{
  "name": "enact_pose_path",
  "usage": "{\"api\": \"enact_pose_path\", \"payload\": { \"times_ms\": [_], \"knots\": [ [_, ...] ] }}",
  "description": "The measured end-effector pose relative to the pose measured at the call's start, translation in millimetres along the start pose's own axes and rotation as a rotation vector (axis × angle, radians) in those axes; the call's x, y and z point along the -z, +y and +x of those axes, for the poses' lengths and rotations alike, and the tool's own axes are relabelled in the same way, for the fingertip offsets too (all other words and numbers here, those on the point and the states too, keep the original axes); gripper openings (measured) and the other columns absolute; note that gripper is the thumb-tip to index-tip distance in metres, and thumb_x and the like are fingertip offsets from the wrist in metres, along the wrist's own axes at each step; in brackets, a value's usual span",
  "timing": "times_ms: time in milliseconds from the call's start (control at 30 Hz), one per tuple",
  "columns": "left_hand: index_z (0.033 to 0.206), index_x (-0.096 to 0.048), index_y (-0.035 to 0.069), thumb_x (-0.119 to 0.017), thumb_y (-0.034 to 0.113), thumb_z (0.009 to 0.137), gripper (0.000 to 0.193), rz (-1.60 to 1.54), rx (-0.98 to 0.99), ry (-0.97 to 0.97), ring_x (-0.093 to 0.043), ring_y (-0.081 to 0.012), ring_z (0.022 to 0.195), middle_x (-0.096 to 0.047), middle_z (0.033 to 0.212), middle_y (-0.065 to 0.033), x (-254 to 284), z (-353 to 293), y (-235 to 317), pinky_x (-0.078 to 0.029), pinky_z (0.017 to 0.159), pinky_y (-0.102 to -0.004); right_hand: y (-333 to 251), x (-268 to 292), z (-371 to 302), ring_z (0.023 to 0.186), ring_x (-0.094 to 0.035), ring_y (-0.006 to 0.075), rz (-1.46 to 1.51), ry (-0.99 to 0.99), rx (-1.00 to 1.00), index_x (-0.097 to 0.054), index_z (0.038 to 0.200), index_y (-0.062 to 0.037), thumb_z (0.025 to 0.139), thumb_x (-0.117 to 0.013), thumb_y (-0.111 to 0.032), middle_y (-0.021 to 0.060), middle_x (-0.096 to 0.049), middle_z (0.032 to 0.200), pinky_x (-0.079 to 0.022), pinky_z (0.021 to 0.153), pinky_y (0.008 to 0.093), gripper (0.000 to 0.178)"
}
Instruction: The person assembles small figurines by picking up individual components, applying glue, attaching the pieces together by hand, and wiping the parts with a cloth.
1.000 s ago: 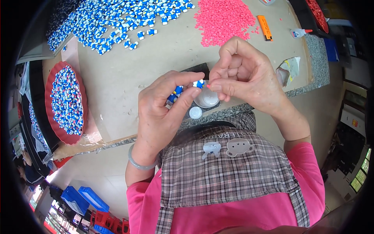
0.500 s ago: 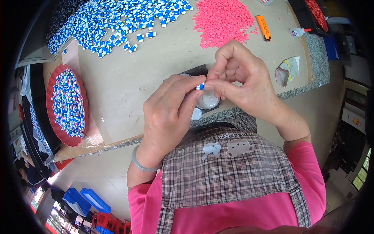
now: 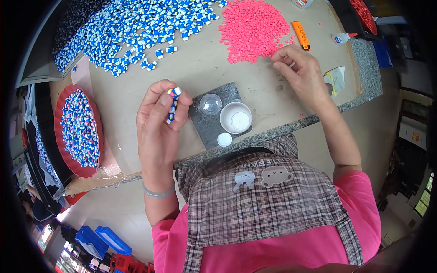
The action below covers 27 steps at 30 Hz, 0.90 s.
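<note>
Several small blue-and-white pieces lie in my left hand, its fingers curled around them and the thumb across. A spot of pink shows on an upper piece. My right hand hovers by the lower right edge of a pile of small pink discs. Its thumb and forefinger are bent with a narrow gap between the tips, and nothing shows in it. Between the hands, a dark stone slab bears a white cup, a clear round lid-like dish and a small white disc.
Loose blue-and-white pieces spread over the far left of the table. A red scalloped tray full of such pieces stands at left. At the far right lie an orange box, a red-tipped glue bottle and a torn packet.
My hands have parted. The left has moved left and turned, showing the pieces in it; the right has moved right beside the pink pile. The cup and slab are now uncovered.
</note>
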<state>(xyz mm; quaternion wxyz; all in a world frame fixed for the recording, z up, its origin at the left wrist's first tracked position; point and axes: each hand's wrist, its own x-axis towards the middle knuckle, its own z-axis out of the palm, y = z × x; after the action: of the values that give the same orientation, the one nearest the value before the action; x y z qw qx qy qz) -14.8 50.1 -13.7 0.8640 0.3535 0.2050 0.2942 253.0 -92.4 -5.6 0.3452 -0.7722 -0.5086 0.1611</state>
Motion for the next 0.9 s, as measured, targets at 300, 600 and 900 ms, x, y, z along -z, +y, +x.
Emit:
{"api": "enact_pose_path", "payload": {
  "times_ms": [300, 600, 900],
  "knots": [
    [0.112, -0.054, -0.001, -0.051, 0.016, 0.098, 0.022, -0.16, 0.12, 0.062, -0.048, -0.0108, 0.076, -0.052, 0.105, -0.01, 15, 11, 1, -0.04, 0.058, -0.0191, 10, -29, 12, 0.078, -0.064, 0.0284, -0.214, 0.024, 0.336, -0.065, 0.091, -0.0037, 0.082, -0.067, -0.006, 0.0087, -0.062, 0.089, -0.053, 0.068, 0.0381, 0.009],
    [0.111, -0.064, -0.003, -0.054, 0.011, 0.096, 0.023, 0.308, 0.023, 0.202, -0.052, -0.0075, 0.075, -0.06, 0.09, -0.0017, 28, 32, 22, -0.039, 0.062, -0.0198, 8, -23, 19, 0.078, -0.063, 0.0297, -0.226, -0.065, 0.414, -0.064, 0.089, -0.0029, 0.082, -0.065, -0.006, 0.0098, -0.061, 0.087, -0.053, 0.067, 0.0398, 0.008],
    [0.101, -0.071, 0.003, -0.059, 0.012, 0.092, 0.017, 1.214, -0.418, 0.219, -0.058, -0.0176, 0.078, -0.062, 0.083, -0.0073, 36, 72, 24, -0.047, 0.072, -0.0325, -7, -15, 15, 0.073, -0.063, 0.0221, -0.001, -0.135, 0.268, -0.061, 0.089, -0.0002, 0.083, -0.062, -0.001, 0.0096, -0.061, 0.084, -0.051, 0.065, 0.0329, 0.006]
  ]
}}
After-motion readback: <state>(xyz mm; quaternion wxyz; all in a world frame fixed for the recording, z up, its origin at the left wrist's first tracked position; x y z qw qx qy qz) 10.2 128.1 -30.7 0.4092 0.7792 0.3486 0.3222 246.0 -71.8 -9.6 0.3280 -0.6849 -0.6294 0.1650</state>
